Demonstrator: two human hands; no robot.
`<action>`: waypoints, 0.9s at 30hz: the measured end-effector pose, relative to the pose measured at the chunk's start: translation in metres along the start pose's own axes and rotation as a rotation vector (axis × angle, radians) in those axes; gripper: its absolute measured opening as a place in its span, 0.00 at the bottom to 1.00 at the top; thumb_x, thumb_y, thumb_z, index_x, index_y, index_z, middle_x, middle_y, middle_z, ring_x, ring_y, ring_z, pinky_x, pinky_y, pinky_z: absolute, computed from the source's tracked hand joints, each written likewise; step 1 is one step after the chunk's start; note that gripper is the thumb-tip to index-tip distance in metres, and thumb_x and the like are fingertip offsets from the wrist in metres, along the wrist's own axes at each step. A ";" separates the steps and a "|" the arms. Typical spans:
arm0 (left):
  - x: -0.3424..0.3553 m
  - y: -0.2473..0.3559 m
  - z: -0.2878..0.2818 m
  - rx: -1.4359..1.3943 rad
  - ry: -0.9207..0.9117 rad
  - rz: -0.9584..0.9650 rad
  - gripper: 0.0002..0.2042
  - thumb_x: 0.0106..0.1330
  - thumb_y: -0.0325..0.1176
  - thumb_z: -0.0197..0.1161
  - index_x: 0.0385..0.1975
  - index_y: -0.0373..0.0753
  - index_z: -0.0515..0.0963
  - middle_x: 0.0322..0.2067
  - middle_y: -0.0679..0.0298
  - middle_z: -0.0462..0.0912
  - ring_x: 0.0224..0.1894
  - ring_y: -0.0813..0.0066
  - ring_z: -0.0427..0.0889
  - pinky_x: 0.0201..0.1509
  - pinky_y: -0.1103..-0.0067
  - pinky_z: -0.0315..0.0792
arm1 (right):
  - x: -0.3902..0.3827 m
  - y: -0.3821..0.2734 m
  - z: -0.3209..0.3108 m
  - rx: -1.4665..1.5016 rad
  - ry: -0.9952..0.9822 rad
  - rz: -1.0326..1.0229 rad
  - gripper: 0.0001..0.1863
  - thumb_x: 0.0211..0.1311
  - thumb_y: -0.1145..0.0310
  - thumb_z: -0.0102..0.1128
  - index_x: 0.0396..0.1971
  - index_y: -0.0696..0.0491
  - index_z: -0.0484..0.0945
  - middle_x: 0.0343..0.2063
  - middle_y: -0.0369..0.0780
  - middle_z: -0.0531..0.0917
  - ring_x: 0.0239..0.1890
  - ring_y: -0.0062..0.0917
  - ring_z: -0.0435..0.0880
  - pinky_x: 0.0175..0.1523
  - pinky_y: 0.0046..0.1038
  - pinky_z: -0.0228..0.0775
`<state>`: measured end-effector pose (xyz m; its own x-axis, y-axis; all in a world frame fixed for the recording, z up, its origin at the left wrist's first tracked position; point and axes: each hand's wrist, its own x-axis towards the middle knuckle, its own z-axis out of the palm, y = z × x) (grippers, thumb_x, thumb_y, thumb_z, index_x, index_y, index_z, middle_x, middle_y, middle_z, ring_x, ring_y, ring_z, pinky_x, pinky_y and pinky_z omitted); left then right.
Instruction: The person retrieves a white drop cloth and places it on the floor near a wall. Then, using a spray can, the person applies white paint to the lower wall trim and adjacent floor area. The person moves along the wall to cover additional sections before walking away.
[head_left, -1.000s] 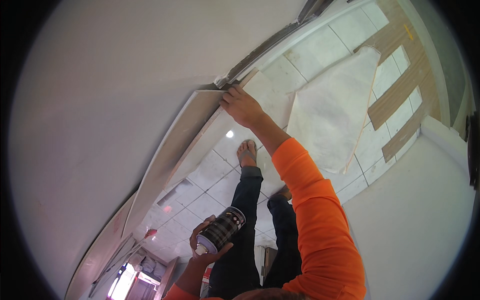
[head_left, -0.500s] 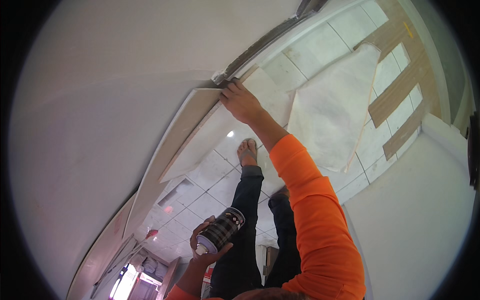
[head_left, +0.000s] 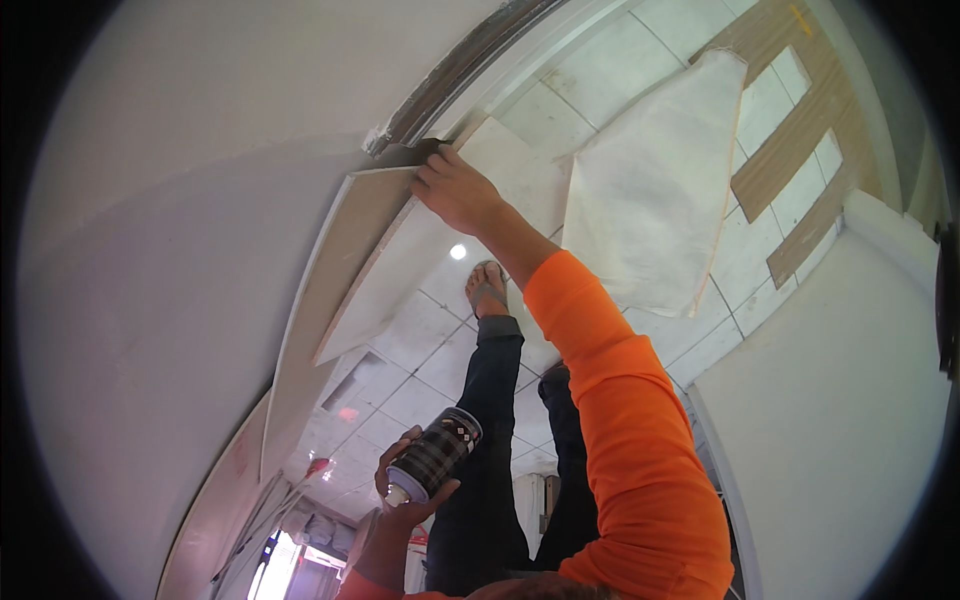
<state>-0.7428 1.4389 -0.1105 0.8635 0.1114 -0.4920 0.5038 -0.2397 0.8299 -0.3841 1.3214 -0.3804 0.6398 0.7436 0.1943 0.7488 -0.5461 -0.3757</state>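
My left hand (head_left: 402, 488) is wrapped round a dark plaid-patterned spray can (head_left: 437, 452). The can is tilted, its white nozzle end pointing toward the lower left. My right arm, in an orange sleeve, stretches out to two pale boards leaning at the wall. There my right hand (head_left: 458, 190) is closed over the top corner of the nearer white board (head_left: 375, 290), its thumb and part of the fingers hidden. Behind it stands a beige board (head_left: 345, 225). A dark gap shows between the fingertips and the end of a brown trim strip (head_left: 430, 95).
A large white sheet (head_left: 655, 190) lies on the tiled floor (head_left: 415, 405) beyond my feet. Wood-look planks (head_left: 790, 145) lie at the far right, near a white wall (head_left: 830, 400). Along the left wall (head_left: 150, 300) lean more panels and thin rods (head_left: 265, 525).
The view has shifted, so the trim, boards and sheet sit farther left. The dark gap by my right hand looks wider. My left hand keeps hold of the spray can.
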 end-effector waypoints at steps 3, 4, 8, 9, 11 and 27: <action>0.004 0.003 0.002 -0.002 0.006 0.017 0.49 0.47 0.32 0.86 0.68 0.41 0.59 0.65 0.46 0.70 0.69 0.53 0.71 0.70 0.59 0.72 | -0.002 0.000 -0.001 -0.010 0.015 -0.003 0.10 0.62 0.68 0.59 0.42 0.49 0.84 0.40 0.33 0.82 0.53 0.30 0.77 0.75 0.40 0.58; 0.005 0.004 0.003 0.002 0.009 0.028 0.48 0.48 0.31 0.86 0.68 0.40 0.59 0.65 0.45 0.70 0.68 0.52 0.72 0.70 0.60 0.72 | -0.002 -0.001 -0.001 -0.007 0.012 -0.004 0.10 0.62 0.68 0.59 0.42 0.49 0.84 0.40 0.33 0.82 0.54 0.30 0.77 0.75 0.40 0.58; 0.006 0.007 0.005 -0.022 0.011 0.014 0.48 0.48 0.31 0.86 0.68 0.40 0.59 0.65 0.45 0.70 0.68 0.52 0.73 0.71 0.61 0.72 | -0.001 -0.001 -0.002 0.007 -0.017 -0.004 0.10 0.61 0.68 0.59 0.41 0.49 0.84 0.39 0.33 0.82 0.53 0.30 0.77 0.75 0.40 0.58; 0.005 0.005 0.004 -0.023 0.012 0.013 0.48 0.48 0.32 0.86 0.68 0.40 0.59 0.65 0.45 0.70 0.68 0.52 0.73 0.71 0.60 0.72 | 0.000 -0.001 -0.002 0.014 -0.010 -0.006 0.10 0.61 0.68 0.59 0.40 0.49 0.84 0.39 0.33 0.82 0.53 0.30 0.77 0.75 0.40 0.57; 0.005 0.005 0.005 -0.023 0.016 0.008 0.48 0.48 0.32 0.86 0.68 0.40 0.58 0.65 0.45 0.70 0.68 0.52 0.73 0.70 0.60 0.72 | -0.002 0.001 -0.003 0.022 0.004 -0.010 0.09 0.61 0.68 0.59 0.39 0.48 0.84 0.39 0.33 0.82 0.53 0.29 0.77 0.75 0.41 0.57; 0.010 0.007 0.010 0.023 -0.030 -0.004 0.48 0.47 0.32 0.86 0.67 0.40 0.60 0.64 0.44 0.71 0.67 0.51 0.73 0.70 0.59 0.72 | -0.004 -0.004 -0.005 0.018 0.039 0.033 0.08 0.61 0.70 0.58 0.38 0.48 0.84 0.39 0.33 0.80 0.52 0.28 0.76 0.76 0.40 0.55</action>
<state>-0.7311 1.4287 -0.1127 0.8603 0.0836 -0.5029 0.5059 -0.2617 0.8219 -0.3889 1.3190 -0.3749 0.6703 0.7097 0.2168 0.7244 -0.5624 -0.3987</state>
